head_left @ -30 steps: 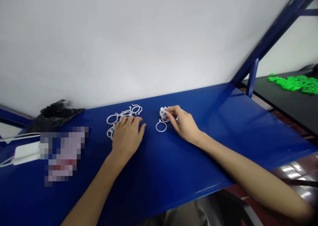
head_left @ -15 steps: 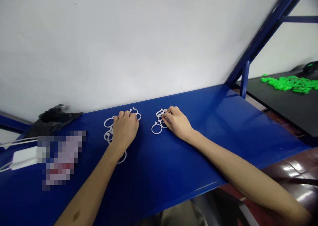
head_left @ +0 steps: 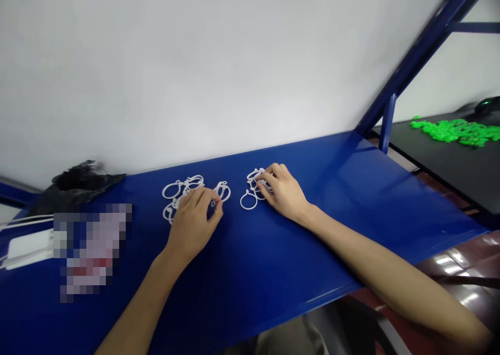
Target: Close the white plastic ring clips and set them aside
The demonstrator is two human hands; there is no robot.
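White plastic rings, each with a small knob or loop, lie in two groups on the blue table (head_left: pixel 242 271). Over the larger left group of rings (head_left: pixel 171 190), my left hand (head_left: pixel 193 219) is curled, thumb and forefinger brought together. A small white loop shows in the gap of those fingers; the rest of that ring is hidden under the hand. At the smaller right group of rings (head_left: pixel 249 200), my right hand (head_left: pixel 283 193) pinches a white ring among the others. My fingers partly cover this group.
A black plastic bag (head_left: pixel 84 183) sits at the back left against the white wall (head_left: pixel 234 74). In front of it are a blurred-out pinkish item (head_left: pixel 91 251) and a white box with cords (head_left: pixel 31 248). Bright green pieces (head_left: pixel 457 131) cover part of a black table at right.
My left hand has drawn back towards me and turned, uncovering more rings at the back of the left group. My right hand stays at the right group, nearly unmoved.
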